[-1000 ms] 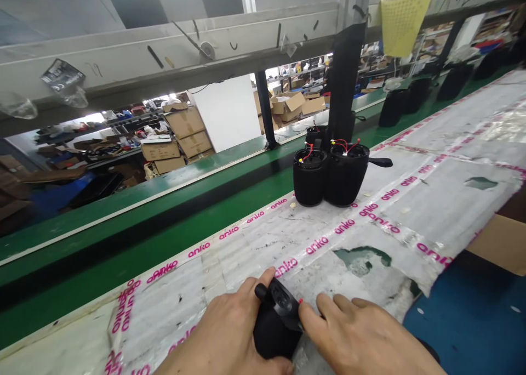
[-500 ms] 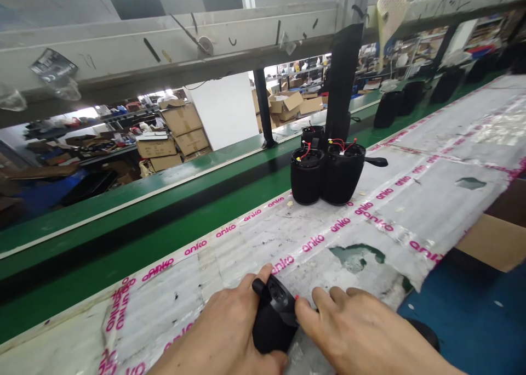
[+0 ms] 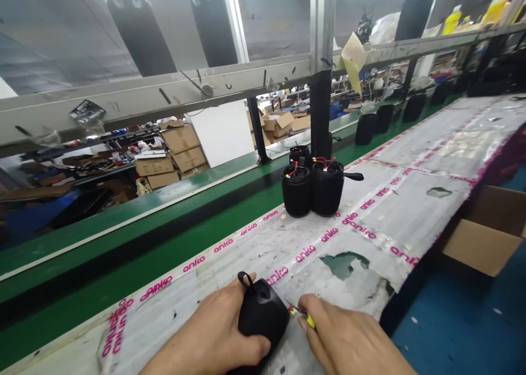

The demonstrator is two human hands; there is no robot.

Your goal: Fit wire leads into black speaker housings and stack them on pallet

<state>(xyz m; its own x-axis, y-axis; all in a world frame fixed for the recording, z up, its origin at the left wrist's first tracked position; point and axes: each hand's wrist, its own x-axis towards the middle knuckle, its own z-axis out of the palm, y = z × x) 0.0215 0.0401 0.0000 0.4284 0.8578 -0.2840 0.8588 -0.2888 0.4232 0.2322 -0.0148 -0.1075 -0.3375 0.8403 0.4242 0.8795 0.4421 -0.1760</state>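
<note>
Head view, remote station. I log the left hand (image 3: 222,325) with its grip clamped around a black, rounded, fabric-skinned cylinder (image 3: 263,309): thumb across the near side, fingers mostly hidden behind. The cylinder sits tilted at the lower centre of the view, a black strap loop (image 3: 245,279) standing at its upper left. Right hand (image 3: 341,331): grip drawn together, thumb and forefinger pinching a small bright-yellow piece (image 3: 310,320) just beside the cylinder's right end. Tiny red-and-white wire ends (image 3: 292,310) show between the two; I cannot tell whether the yellow piece joins them.

Containers: two open-topped black cylinders, left one (image 3: 296,194) and right one (image 3: 327,194), stand upright side by side, thin red wires with small connectors rising from their rims. A third black cylinder (image 3: 298,151) is partly hidden behind. At far right, an open brown cardboard box (image 3: 485,243); I cannot make out its contents.

Edges and room: the white-sheeted surface (image 3: 246,265), banded with pink-lettered tape, stretches between my held cylinder and the upright pair. A green conveyor-like strip (image 3: 205,221) borders its far side. The near edge runs down toward the right hand, blue floor (image 3: 444,314) beyond it.
</note>
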